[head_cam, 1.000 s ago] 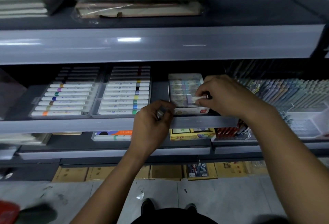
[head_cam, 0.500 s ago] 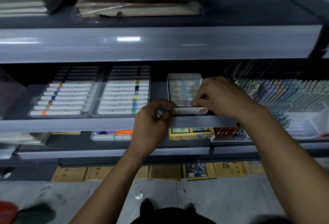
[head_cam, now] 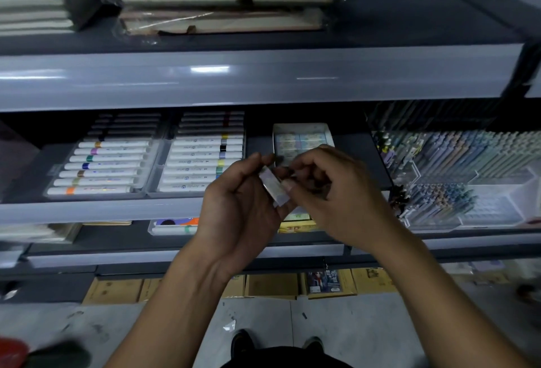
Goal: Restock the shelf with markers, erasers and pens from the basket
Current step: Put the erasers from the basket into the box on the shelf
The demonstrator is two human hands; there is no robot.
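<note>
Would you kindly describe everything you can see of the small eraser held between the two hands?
The eraser is a small pale rectangular block, whitish with a faint lilac tint and a glossy sheen that suggests a clear wrapper. It sits tilted, one end up toward the left hand's fingertips, the other down and right. The left hand cradles it in curled fingers, and the right hand pinches its lower end. It is held in front of the shelf edge, below the open eraser box. Any print is too blurred to read.
</note>
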